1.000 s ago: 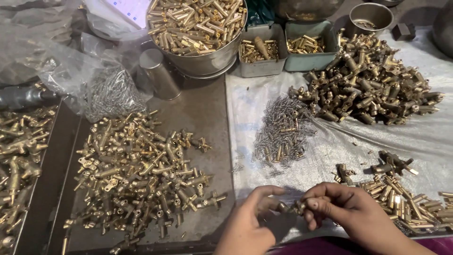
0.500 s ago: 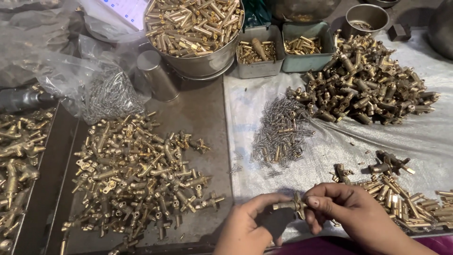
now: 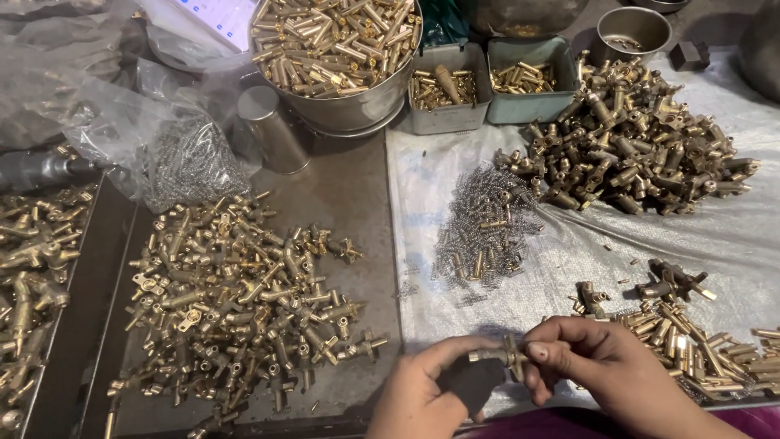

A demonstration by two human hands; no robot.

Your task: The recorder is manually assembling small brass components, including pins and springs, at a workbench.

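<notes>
Brass fitting (image 3: 502, 354), one piece, being pinched between both hands at bottom edge of bench. Left hand (image 3: 422, 394) gripping its stem end; right hand (image 3: 605, 370) closing fingers on cross end. Two green trays (image 3: 487, 81) sitting behind, one round steel tub (image 3: 341, 57) brimming with brass pins. One spring heap (image 3: 483, 232) lying mid-sheet, two big fitting piles flanking, uncountable.

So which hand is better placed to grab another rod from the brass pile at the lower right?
Right hand, probably: it lies beside the pile of brass rods, while the left hand pinches the small brass fitting farther away.
</notes>
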